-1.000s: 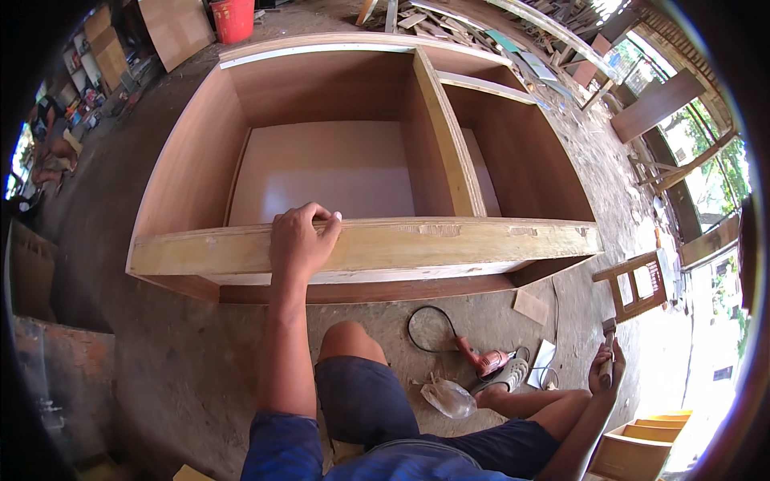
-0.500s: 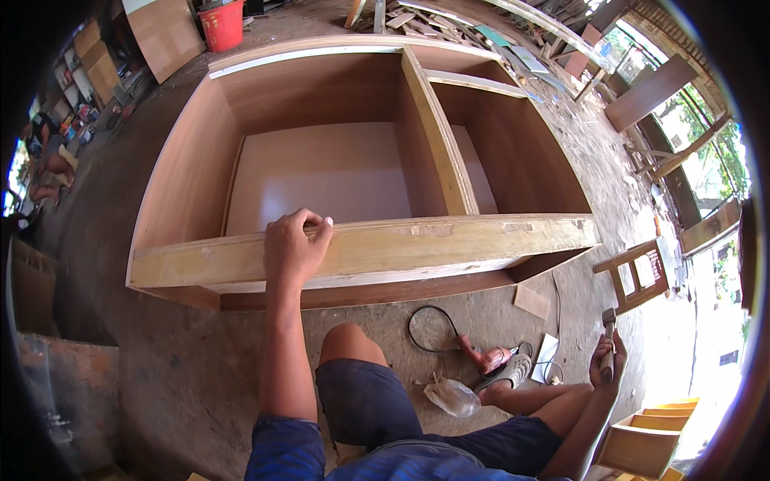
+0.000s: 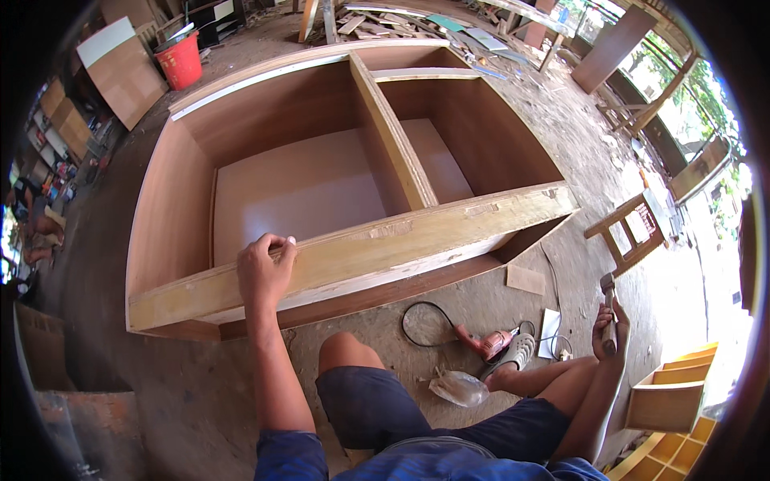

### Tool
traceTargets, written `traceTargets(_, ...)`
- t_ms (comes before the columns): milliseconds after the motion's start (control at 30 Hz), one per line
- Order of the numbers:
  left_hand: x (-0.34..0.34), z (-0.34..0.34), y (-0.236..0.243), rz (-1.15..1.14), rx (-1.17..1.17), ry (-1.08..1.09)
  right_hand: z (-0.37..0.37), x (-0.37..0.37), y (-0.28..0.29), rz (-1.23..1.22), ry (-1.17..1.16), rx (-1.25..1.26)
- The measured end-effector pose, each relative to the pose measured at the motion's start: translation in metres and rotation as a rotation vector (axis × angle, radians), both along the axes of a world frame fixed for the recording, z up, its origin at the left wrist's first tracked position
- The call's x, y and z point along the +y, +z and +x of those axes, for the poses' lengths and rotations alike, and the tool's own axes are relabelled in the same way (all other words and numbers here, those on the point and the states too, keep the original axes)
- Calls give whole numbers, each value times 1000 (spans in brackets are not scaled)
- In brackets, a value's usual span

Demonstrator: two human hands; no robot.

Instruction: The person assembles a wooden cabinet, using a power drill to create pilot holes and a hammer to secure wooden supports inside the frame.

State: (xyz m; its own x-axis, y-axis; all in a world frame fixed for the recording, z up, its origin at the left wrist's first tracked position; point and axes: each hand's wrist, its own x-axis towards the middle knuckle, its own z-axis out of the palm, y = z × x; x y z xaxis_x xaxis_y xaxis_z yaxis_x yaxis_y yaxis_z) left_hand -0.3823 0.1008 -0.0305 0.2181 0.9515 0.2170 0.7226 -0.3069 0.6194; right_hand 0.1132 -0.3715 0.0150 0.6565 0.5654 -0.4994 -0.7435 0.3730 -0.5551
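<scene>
A large wooden cabinet carcass [image 3: 172,204] lies on the floor in front of me, its open compartments facing up. My left hand [image 3: 265,272] is closed over the near pale wooden rail, left of its middle. Its fingers bend over the inner edge, with their tips partly hidden, and the thumb lies along the top. Out to my right, above my bent leg, my right hand [image 3: 607,327] grips a hammer [image 3: 610,319] by its wooden handle, head upward and apart from the cabinet.
A red power drill [image 3: 486,343] with a black cord lies by my shoe, beside a clear plastic bag [image 3: 458,388]. A small wood offcut [image 3: 525,279] lies near the cabinet. Wooden drawers [image 3: 664,405] stand at lower right, a red bucket [image 3: 178,61] at far left, scrap wood [image 3: 385,22] behind.
My view has shifted, so the cabinet appears turned and farther left. My left hand stays on the rail, and my right hand still holds the hammer beside my leg.
</scene>
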Motion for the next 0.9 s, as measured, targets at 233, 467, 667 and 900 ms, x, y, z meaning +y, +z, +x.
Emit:
traceTargets(233, 0, 1, -2, -2, 30, 20, -4, -9, 6, 16, -27, 7)
traceTargets(467, -2, 3, 2, -20, 57, 36, -5, -16, 5, 22, -44, -1)
traceTargets(667, 0, 0, 0, -22, 34, 27, -2, -19, 2, 22, -41, -7)
traceTargets(900, 2, 0, -5, 49, 28, 10, -5, -14, 4, -15, -70, -17)
